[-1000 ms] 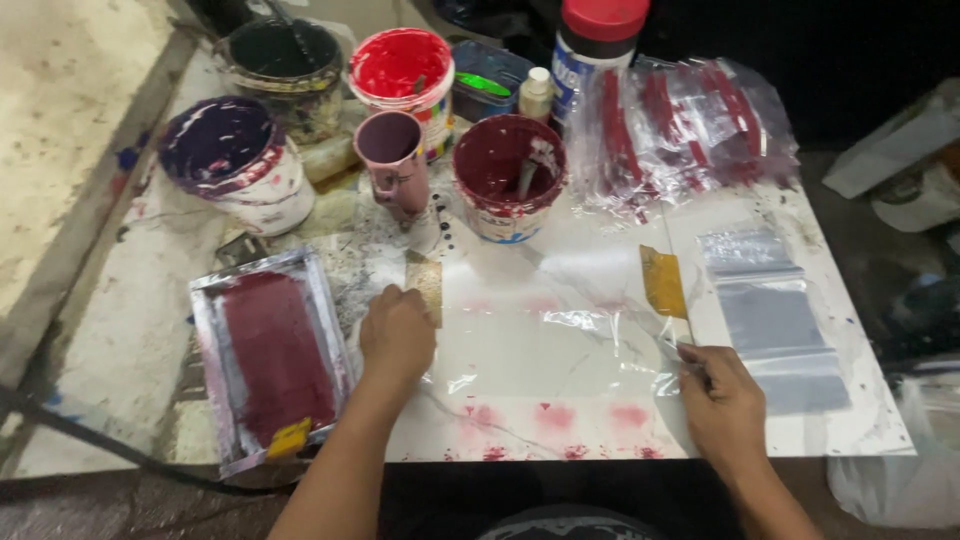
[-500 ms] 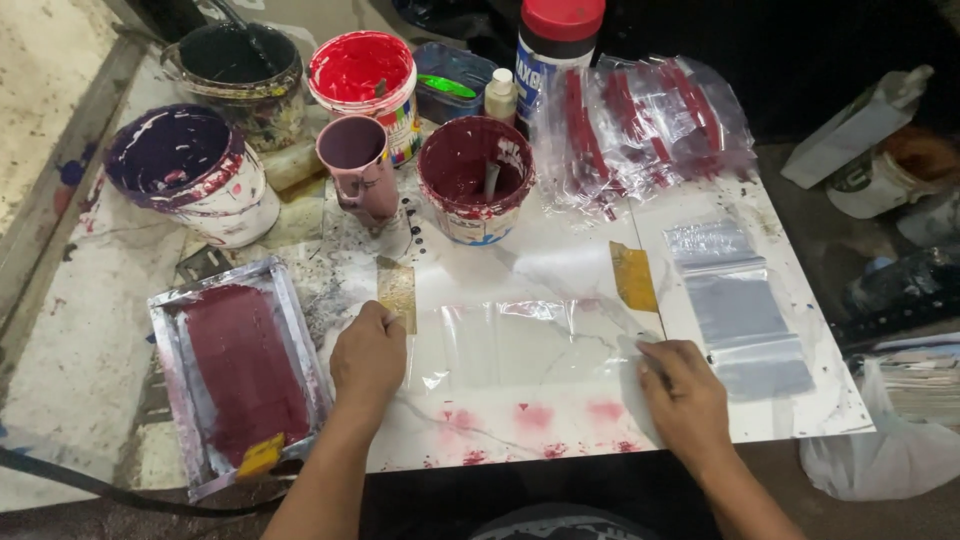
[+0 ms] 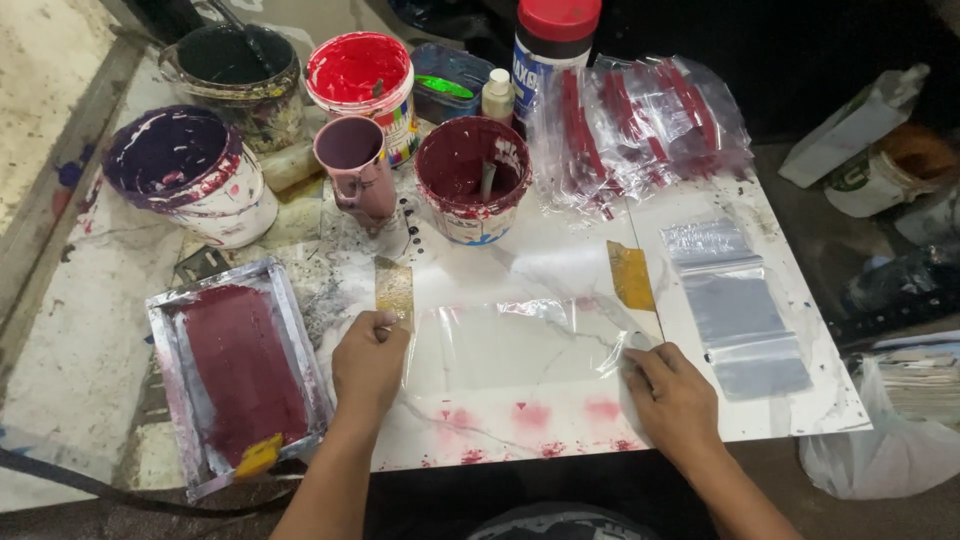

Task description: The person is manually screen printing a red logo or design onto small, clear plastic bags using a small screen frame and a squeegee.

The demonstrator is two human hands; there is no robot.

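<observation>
A clear plastic sheet (image 3: 520, 345) lies flat on the white board (image 3: 560, 250). My left hand (image 3: 368, 362) presses its left edge, fingers pinched at a strip of yellowish tape (image 3: 394, 290). My right hand (image 3: 672, 395) holds down the sheet's right edge, just below a second yellow tape strip (image 3: 632, 275). Pink-red ink stains (image 3: 530, 415) mark the board near its front edge.
A silver tray of dark red ink (image 3: 235, 365) sits at left. Behind are paint pots: purple (image 3: 185, 175), black (image 3: 238, 65), red (image 3: 362, 72), maroon (image 3: 472, 180), a mauve cup (image 3: 352, 165). Clear zip bags (image 3: 740, 315) lie at right, packed bags (image 3: 640, 125) behind.
Both hands have stayed on the sheet's edges with little shift. The view has drifted slightly and the sheet looks flatter on the board.
</observation>
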